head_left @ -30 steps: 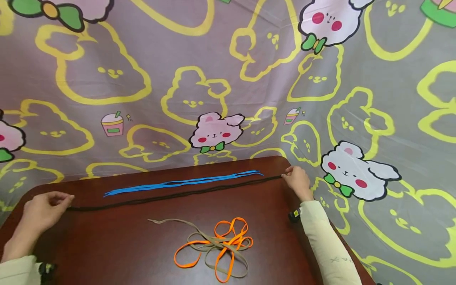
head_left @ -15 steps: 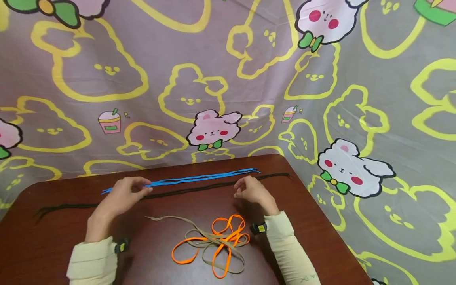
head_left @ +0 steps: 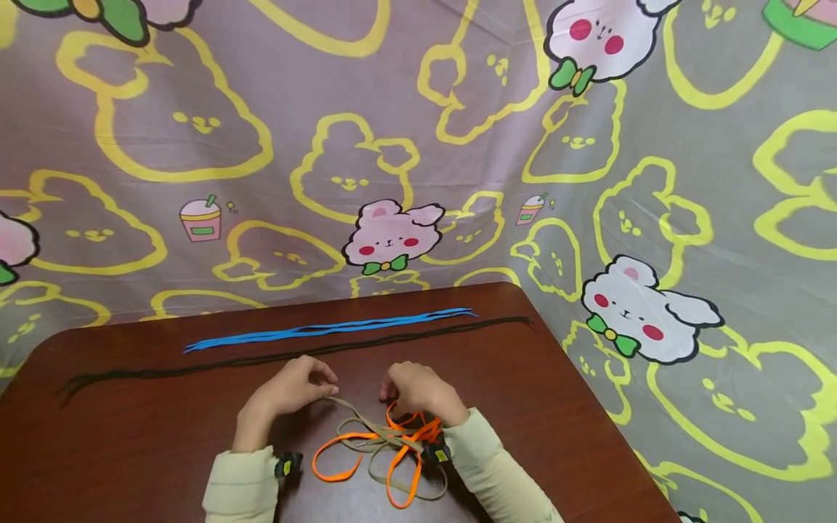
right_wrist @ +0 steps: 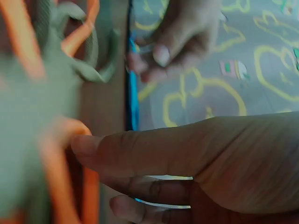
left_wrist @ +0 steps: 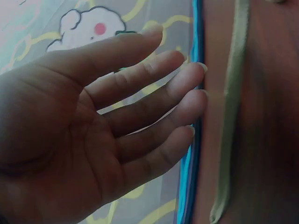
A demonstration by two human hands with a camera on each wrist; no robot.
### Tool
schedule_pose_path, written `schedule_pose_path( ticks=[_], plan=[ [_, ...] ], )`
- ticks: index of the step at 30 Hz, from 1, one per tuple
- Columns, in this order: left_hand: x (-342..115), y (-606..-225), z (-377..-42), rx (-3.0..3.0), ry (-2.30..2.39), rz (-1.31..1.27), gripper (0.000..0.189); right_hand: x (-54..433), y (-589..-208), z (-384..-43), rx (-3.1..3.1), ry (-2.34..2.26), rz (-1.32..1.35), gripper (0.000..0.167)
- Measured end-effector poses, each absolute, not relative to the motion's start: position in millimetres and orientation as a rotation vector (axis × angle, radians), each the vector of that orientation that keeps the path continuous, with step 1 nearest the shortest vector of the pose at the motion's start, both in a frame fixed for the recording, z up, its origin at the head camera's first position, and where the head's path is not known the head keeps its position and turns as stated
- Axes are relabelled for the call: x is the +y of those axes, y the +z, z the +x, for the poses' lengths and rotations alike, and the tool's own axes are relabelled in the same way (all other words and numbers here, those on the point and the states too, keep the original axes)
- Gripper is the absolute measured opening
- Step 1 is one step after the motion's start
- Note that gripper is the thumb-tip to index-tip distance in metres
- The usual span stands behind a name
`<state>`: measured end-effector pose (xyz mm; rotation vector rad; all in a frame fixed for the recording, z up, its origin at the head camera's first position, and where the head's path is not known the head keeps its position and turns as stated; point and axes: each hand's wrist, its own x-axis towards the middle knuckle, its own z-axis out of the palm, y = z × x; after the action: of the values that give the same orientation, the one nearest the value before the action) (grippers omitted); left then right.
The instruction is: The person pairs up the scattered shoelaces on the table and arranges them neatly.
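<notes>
A tan shoelace [head_left: 353, 410] and an orange shoelace [head_left: 336, 476] lie tangled together in loops near the front of the table. My left hand [head_left: 290, 396] hovers at the tan lace's far end, fingers relaxed. In the left wrist view, the left hand [left_wrist: 117, 112] has its fingers gently bent, with the tan lace [left_wrist: 231, 102] running past beyond the fingertips. Over the far right side of the tangle is my right hand [head_left: 418, 392], which hides some loops. The right wrist view shows the right hand's thumb [right_wrist: 135, 147] extended, its tip overlapping an orange loop [right_wrist: 58, 140].
Blue laces [head_left: 333, 328] lie stretched straight along the back of the brown table [head_left: 144, 428]. Just in front of them, dark laces [head_left: 366, 343] run parallel, longer on both sides. A patterned cloth [head_left: 275, 174] hangs behind the table and along its right side.
Both hands let go of the dark laces' ends and come inward and toward the front, to the tan and orange tangle. The dark laces stay lying straight beside the blue ones.
</notes>
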<state>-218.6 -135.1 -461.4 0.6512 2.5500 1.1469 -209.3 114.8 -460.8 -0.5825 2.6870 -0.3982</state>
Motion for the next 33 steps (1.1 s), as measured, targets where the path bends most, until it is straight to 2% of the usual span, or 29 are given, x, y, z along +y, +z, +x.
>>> schedule_pose_path(
  ticks=[7,22,28,33],
  plan=[
    [-127,-467,-213,2.603,1.026,0.634,0.009,98,-472,-190,2.657,-0.186,-0.7,0.03],
    [-109,-431,-201,2.68,0.94,0.692,0.015,80,-448,-164,2.604,-0.063,-0.93,0.035],
    [-107,-417,-195,2.66,1.007,0.759,0.019,83,-418,-150,2.759,-0.144,-1.004,0.022],
    [-105,-412,-190,2.635,1.053,0.773,0.02,88,-397,-137,2.81,-0.385,-1.011,0.013]
  ],
)
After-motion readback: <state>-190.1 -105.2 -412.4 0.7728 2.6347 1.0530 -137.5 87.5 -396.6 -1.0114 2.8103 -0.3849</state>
